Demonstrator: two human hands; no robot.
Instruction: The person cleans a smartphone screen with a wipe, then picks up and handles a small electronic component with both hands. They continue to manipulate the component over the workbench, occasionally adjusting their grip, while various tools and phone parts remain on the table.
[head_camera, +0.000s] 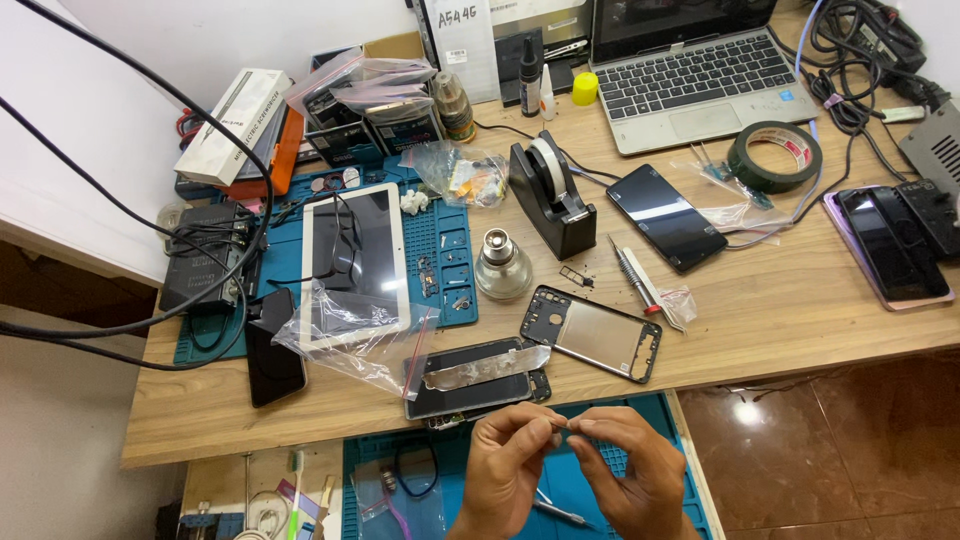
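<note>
My left hand (505, 470) and my right hand (630, 475) meet at the bottom centre, below the table's front edge. Their fingertips pinch a tiny pale part (563, 427) between them; what it is cannot be made out. Just above the hands lies an opened phone (470, 385) with a silvery strip across it. To its right rests a bare phone frame (592, 333). Under the hands sits a blue work mat (590, 470) with tweezers (560, 512) on it.
On the wooden table (760, 310): a white tablet (355, 260) on a blue mat, a black phone (272, 350), a tape dispenser (553, 195), a glass bottle (501, 265), a screwdriver (633, 275), a dark phone (665, 217), a laptop (690, 75), a tape roll (774, 155), cables at the left.
</note>
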